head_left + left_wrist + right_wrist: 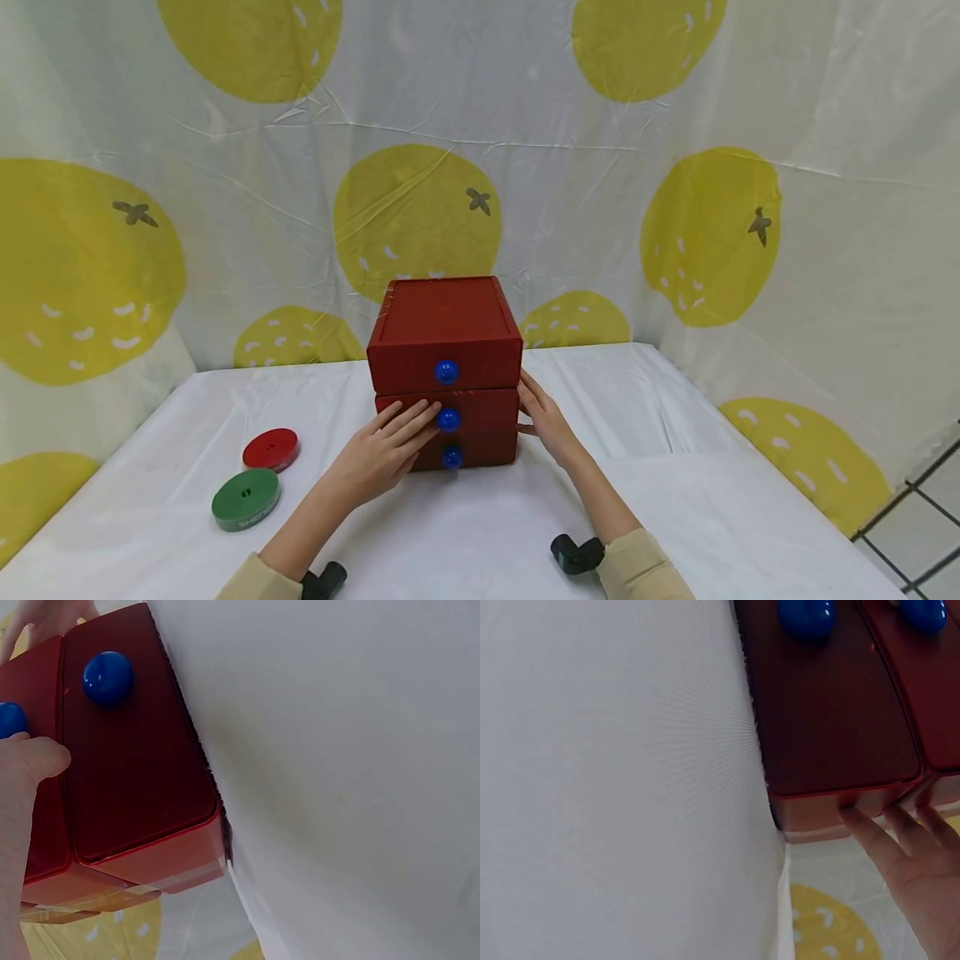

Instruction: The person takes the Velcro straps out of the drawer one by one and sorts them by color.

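A red three-drawer box (446, 312) stands on the white-covered table, one blue knob on each drawer. All drawers look pushed in. My left hand (386, 454) lies with straight fingers across the front of the middle drawer (487, 410), fingertips beside its blue knob (448, 419). In the left wrist view the left thumb (49, 757) is near the seam above the bottom drawer (139, 772). Against the box's right side my right hand (550, 425) rests its extended fingers. Those fingertips (853, 816) touch the side wall in the right wrist view.
To the left on the table (660, 525) lie a red round disc (271, 448) and a green round disc (246, 497), close together. A white curtain (555, 217) with yellow fruit prints hangs behind the box and along the sides.
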`<state>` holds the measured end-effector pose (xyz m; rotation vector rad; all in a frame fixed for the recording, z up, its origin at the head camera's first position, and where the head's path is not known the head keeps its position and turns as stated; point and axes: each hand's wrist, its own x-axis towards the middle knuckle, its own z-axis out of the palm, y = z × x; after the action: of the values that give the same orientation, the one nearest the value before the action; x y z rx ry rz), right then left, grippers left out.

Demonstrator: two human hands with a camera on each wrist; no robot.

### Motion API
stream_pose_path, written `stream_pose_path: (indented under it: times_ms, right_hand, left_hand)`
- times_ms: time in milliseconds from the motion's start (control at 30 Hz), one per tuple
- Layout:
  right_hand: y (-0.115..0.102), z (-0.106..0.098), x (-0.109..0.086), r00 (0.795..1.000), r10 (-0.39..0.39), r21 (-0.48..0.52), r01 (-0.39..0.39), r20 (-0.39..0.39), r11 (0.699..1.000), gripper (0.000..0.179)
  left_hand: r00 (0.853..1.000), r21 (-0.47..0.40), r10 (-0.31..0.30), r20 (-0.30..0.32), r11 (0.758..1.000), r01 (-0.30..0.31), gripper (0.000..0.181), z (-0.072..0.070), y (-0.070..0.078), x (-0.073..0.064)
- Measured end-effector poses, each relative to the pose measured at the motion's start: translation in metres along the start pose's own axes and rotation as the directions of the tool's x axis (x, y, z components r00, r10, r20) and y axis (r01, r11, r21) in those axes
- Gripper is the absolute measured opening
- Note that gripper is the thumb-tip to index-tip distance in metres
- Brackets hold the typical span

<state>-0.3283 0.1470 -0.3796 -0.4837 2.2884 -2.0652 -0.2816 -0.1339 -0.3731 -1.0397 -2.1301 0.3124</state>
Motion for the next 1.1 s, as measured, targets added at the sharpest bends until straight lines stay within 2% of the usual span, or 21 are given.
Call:
stream_pose_path:
  times_ms: [367,667,1000,1100]
  right_hand:
    - [-0.0005,-0.0007,0.0009,1.000,-0.007,-0.008,0.007,0.015,1.000,0.052]
    - [-0.0004,-0.0011,0.0016,1.000,-0.005,-0.020,0.006,0.018,1.000,0.050]
    - [0.0020,0.0000,0.0025,1.000,-0.010,-0.033,0.011,0.013,0.999,0.052]
    - [0.0014,-0.0003,0.0029,1.000,-0.008,-0.045,0.008,0.009,0.999,0.052]
  left_hand:
    - [0.999,-0.006,0.002,-0.036,1.000,-0.002,0.055,0.0022,-0.0016,0.0015]
    - [1.000,-0.001,-0.003,-0.024,1.000,0.003,0.054,0.0020,-0.0012,0.0021]
    - [0.998,-0.075,-0.012,-0.055,0.997,0.008,0.053,-0.0007,0.0037,0.0012]
    - [0.996,-0.090,-0.001,-0.090,0.996,-0.007,0.033,-0.0013,0.0049,0.0012]
